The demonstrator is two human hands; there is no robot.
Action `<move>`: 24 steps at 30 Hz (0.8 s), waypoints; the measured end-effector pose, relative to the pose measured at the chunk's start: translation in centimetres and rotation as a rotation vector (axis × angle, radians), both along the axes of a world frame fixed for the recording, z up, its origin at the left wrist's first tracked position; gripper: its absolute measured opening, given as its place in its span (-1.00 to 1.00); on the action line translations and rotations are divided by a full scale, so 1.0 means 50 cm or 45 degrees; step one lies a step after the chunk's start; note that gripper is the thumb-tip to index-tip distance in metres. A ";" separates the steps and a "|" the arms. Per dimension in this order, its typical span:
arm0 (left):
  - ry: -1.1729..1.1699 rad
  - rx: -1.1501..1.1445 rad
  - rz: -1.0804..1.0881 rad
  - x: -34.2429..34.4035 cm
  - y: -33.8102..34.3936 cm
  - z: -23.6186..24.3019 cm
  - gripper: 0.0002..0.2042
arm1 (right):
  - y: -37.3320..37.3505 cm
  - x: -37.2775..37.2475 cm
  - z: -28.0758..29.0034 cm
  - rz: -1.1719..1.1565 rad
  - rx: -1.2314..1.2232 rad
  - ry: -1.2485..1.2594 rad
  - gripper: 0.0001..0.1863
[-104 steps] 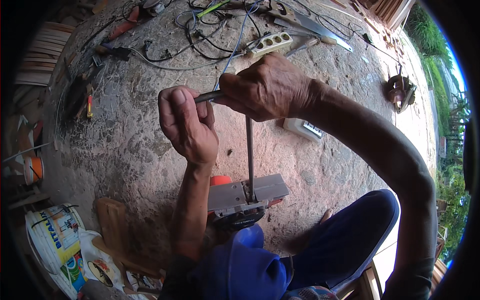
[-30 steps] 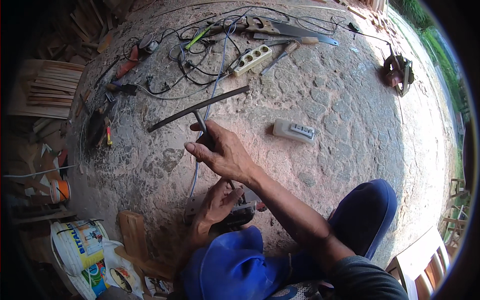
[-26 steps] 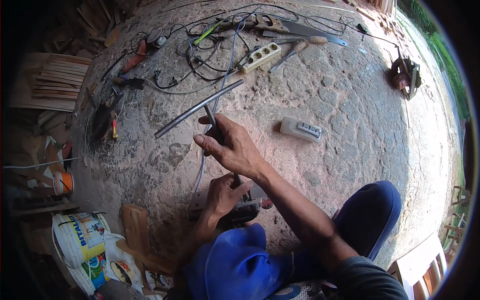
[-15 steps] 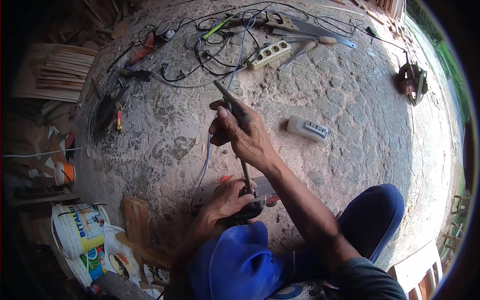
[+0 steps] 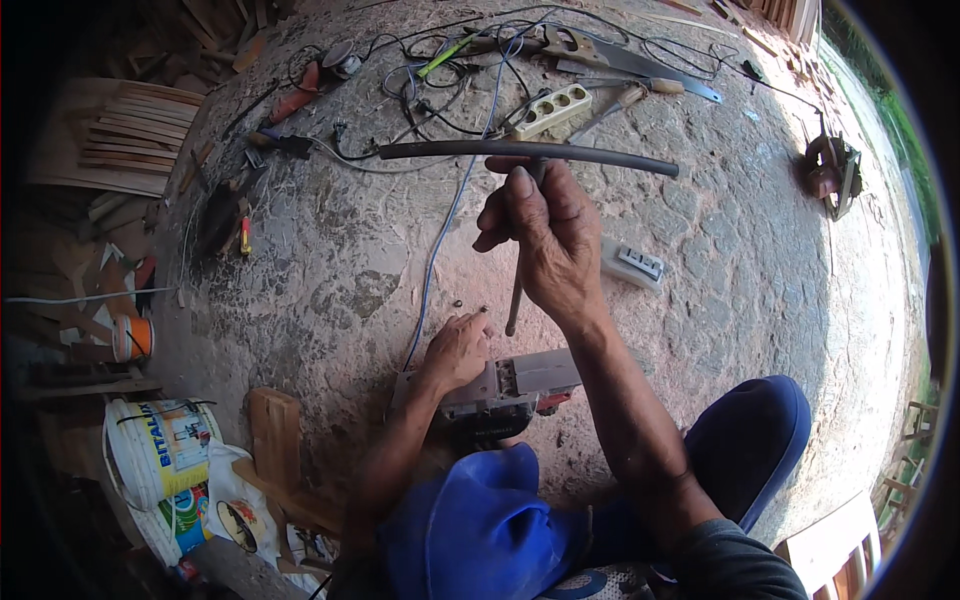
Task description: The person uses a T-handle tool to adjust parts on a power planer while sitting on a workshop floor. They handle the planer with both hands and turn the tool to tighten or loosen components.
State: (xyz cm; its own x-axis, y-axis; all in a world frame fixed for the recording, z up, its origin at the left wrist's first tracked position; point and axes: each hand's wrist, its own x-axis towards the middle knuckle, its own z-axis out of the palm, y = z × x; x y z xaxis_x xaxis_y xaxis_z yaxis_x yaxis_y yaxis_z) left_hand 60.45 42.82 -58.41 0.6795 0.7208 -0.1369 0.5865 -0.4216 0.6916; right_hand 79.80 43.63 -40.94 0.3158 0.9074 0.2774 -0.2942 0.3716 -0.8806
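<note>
My right hand (image 5: 550,245) grips a dark metal T-handle wrench (image 5: 625,160), its crossbar level and its shank pointing down above a planer-like power tool (image 5: 535,372), which lies sole up in front of me with screws in a slot. My left hand (image 5: 455,350) is beside the tool's upper left, fingers curled, fingertips at a small dark metal piece (image 5: 484,309) too tiny to make out. A similar small piece (image 5: 458,304) lies just left of it on the rough floor.
Tangled cables, a power strip (image 5: 552,110), handsaw (image 5: 650,72) and chisel lie ahead. A translucent case (image 5: 630,262) is right of the wrench; another power tool (image 5: 830,172) is far right. Wood offcuts (image 5: 130,140) and buckets (image 5: 160,455) crowd the left. My blue-clad knee is lower right.
My right hand has moved right and up, lifting the wrench's tip out of the tool and levelling its crossbar. My left hand has left the tool's slot and moved up toward the small pieces.
</note>
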 end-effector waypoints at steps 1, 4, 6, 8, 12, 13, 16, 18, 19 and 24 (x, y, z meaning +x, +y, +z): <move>0.005 -0.042 -0.068 0.007 -0.003 0.008 -0.82 | -0.001 0.004 -0.004 -0.025 -0.007 -0.005 -0.66; 0.085 -0.109 -0.215 0.021 -0.021 0.039 -0.85 | 0.001 0.017 -0.005 -0.051 -0.028 0.017 -0.69; 0.222 -0.078 -0.244 0.035 -0.039 0.053 -0.87 | 0.002 0.026 -0.007 -0.066 -0.044 0.029 -0.70; 0.248 -0.092 -0.202 0.034 -0.042 0.048 -0.86 | 0.003 0.027 -0.008 -0.079 -0.043 0.022 -0.67; 0.215 -0.079 -0.172 0.016 -0.043 0.000 -0.86 | 0.006 0.024 -0.013 -0.074 -0.040 0.038 -0.70; 0.204 -0.082 -0.163 0.020 -0.040 0.004 -0.85 | 0.005 0.028 -0.014 -0.085 -0.050 0.038 -0.68; 0.165 -0.139 -0.105 0.020 -0.029 0.025 -0.84 | 0.004 0.038 -0.015 -0.120 -0.068 0.047 -0.65; 0.083 -0.202 -0.097 0.017 -0.020 0.046 -0.83 | 0.007 0.045 -0.020 -0.151 -0.065 0.060 -0.65; 0.065 -0.259 -0.084 0.017 -0.022 0.054 -0.85 | 0.007 0.047 -0.021 -0.160 -0.062 0.072 -0.65; 0.027 -0.454 0.080 0.021 -0.028 0.046 -0.92 | 0.012 0.055 -0.030 -0.175 -0.071 0.123 -0.66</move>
State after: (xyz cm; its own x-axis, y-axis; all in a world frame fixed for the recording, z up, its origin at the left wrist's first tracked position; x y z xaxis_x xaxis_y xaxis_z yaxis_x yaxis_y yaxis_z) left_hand 61.49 41.43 -56.11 0.6295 0.6657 -0.4008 0.6194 -0.1185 0.7761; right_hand 82.57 44.23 -42.41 0.4606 0.8670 0.1901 -0.3280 0.3653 -0.8712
